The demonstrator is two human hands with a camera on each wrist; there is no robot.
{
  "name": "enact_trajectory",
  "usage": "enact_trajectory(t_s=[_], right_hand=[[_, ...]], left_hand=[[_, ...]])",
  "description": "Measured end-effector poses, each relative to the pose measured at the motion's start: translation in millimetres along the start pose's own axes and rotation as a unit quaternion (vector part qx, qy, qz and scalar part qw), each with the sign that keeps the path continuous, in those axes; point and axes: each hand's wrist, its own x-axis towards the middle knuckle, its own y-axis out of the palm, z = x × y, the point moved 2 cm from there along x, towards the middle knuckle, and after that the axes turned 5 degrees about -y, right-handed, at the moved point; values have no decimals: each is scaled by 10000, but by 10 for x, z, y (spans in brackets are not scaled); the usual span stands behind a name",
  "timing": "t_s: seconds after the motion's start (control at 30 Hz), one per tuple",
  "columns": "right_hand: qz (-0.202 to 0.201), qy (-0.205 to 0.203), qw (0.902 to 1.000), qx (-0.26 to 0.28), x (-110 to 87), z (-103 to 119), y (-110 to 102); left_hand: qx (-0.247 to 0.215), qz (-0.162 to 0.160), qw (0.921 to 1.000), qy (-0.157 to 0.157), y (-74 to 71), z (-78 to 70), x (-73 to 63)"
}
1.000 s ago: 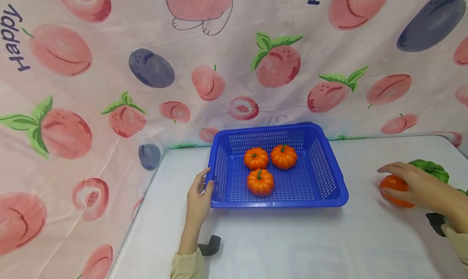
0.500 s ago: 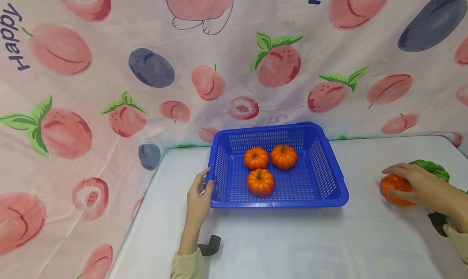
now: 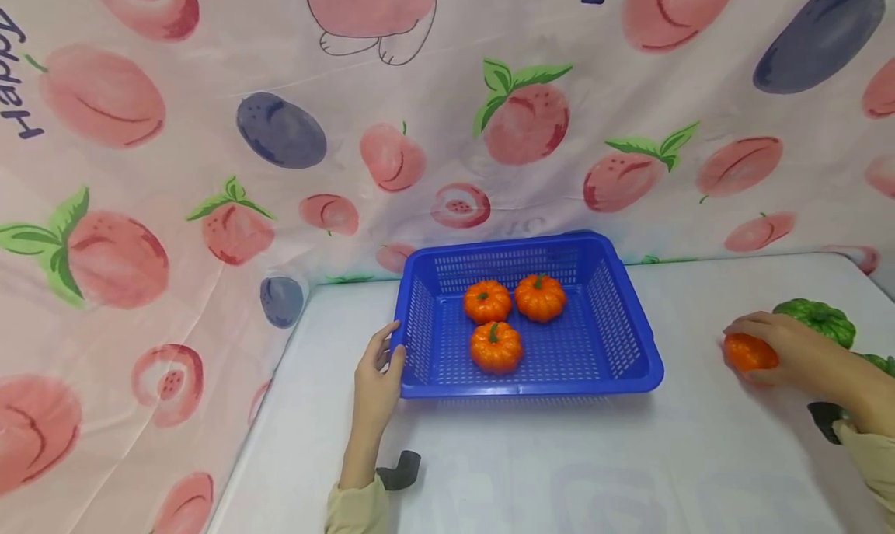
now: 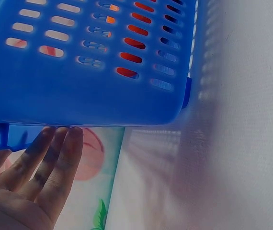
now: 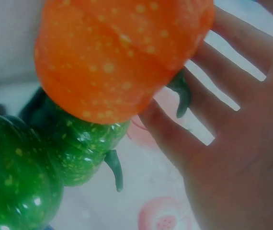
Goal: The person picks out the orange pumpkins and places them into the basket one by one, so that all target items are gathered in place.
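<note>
In the head view, my left hand (image 3: 376, 382) is at the left side of the blue plastic basket (image 3: 524, 389). Its fingers (image 4: 62, 165), fairly straight in the left wrist view, touch the basket's side below the rim, with the thumb near the rim. Three small orange pumpkins (image 3: 495, 347) lie inside the basket. Well to the right of it, my right hand (image 3: 793, 355) grips another orange pumpkin (image 3: 750, 352) on the table. From the right wrist view, that pumpkin (image 5: 122, 57) has yellow specks and a dark green stem, and it hides the fingertips.
Green pumpkins (image 3: 816, 322) lie just behind and beside my right forearm, one partly hidden. The white table (image 3: 559, 464) meets a fruit-printed cloth (image 3: 419, 231) behind the basket. Black wrist devices (image 3: 400, 472) stick out from both sleeves.
My right hand has settled further over the orange pumpkin and its fingers have closed round it. The left hand stays at the basket. The whole head view has shifted slightly.
</note>
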Motion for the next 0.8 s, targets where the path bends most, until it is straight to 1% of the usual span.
enact_trajectory(t_s=[0.23, 0.47, 0.67, 0.8], right_hand=[[18, 23, 10000, -67, 36, -28, 18], [38, -213, 9997, -129, 24, 39, 2], [-9, -290, 9994, -200, 11, 90, -12], [-57, -314, 9993, -217, 21, 121, -39]], left_hand=[[-35, 48, 10000, -14, 13, 12, 9], [-9, 52, 10000, -58, -21, 15, 6], [11, 119, 9999, -118, -22, 25, 2], [19, 95, 9999, -123, -16, 28, 4]])
